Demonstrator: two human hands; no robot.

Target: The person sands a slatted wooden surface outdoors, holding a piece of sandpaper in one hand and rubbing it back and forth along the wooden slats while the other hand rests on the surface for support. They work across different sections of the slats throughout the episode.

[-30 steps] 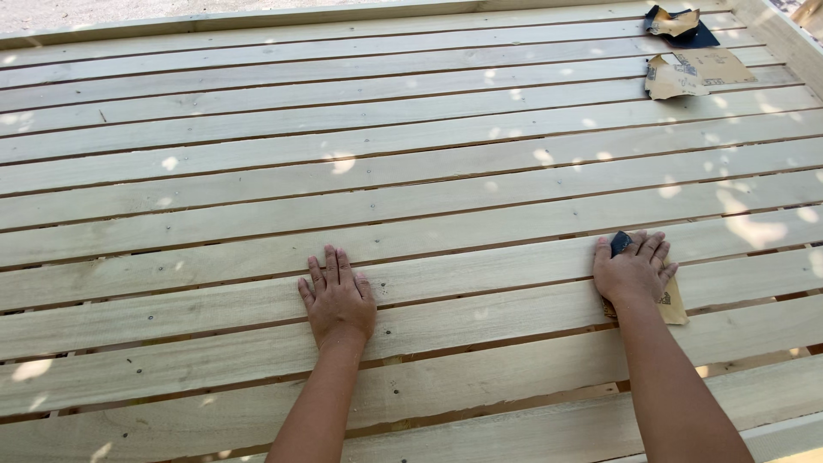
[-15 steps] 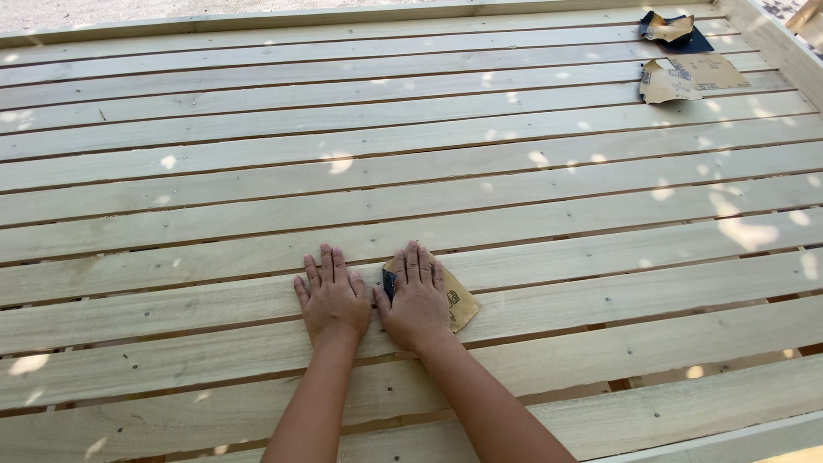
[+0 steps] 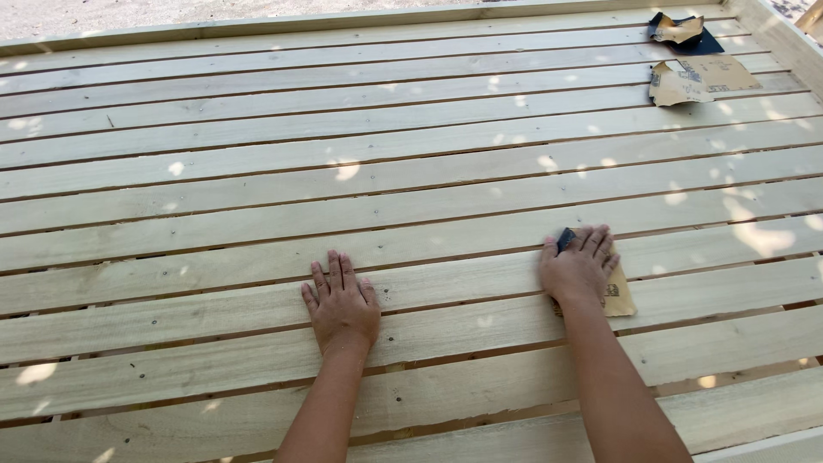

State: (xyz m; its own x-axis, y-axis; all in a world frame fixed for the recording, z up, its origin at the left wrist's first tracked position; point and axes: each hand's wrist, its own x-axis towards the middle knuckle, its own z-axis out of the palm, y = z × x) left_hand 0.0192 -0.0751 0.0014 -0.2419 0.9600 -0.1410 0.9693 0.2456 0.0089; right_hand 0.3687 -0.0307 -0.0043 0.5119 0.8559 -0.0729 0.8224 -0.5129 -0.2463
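A platform of pale wooden slats (image 3: 411,171) fills the head view. My left hand (image 3: 342,302) lies flat on a slat near the middle, palm down, fingers together, holding nothing. My right hand (image 3: 579,267) presses a folded sheet of sandpaper (image 3: 619,296) onto a slat further right; a tan corner sticks out below the palm and a dark edge shows by the fingers. Both forearms reach in from the bottom edge.
Two more sheets of sandpaper lie at the far right: a tan curled one (image 3: 696,81) and a dark one (image 3: 681,33) behind it. Narrow gaps run between the slats. A raised wooden border (image 3: 776,39) closes the right side, with sandy ground beyond the far edge.
My right hand slid the sandpaper left until it was beside my left hand, then back right along the slat. My left hand has stayed in place.
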